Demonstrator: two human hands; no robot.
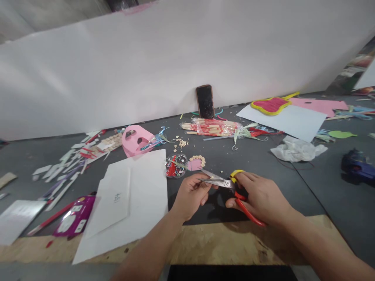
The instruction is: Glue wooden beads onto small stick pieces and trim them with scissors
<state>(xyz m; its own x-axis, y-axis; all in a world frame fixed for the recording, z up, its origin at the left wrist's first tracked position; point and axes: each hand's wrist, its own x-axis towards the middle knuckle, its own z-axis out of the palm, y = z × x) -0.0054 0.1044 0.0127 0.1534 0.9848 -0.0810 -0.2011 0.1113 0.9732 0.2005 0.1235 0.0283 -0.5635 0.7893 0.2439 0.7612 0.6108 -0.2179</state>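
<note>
**Here, both hands at a pair of scissors**

Plainly, the right hand (260, 197) is clamped on the scissors (224, 182). Its fingers wrap the red handles, and a yellow loop shows at the knuckles. The metal blades stand slightly apart and point toward 9 o'clock. The right forearm comes in from 5 o'clock, wrist low over the worktop (322, 183).

The left hand (191, 193) meets the blade tips with its fingers curled in together and the thumb pressed close to them. Whether it pinches something small there is too fine to tell. Its forearm rises from 6 o'clock, crossing a plywood strip (219, 242) along the near edge.

Just beyond the left hand, at 11 o'clock, lies a round clear tray (176, 165) of small coloured bits. A small pink square (194, 164) touches its side, and pale beads (197, 158) lie just behind that. At 9 o'clock white paper sheets (131, 195) overlap, and a magenta packet (74, 220) sits at 8 o'clock.

Farther out, at 12 o'clock, is a wrapped bundle of sticks (211, 127). Behind it a phone (205, 101) leans upright against a white board (175, 58). A crumpled white wad (295, 150) rests at 2 o'clock, and a blue tool (357, 166) lies well apart at 3 o'clock.
</note>
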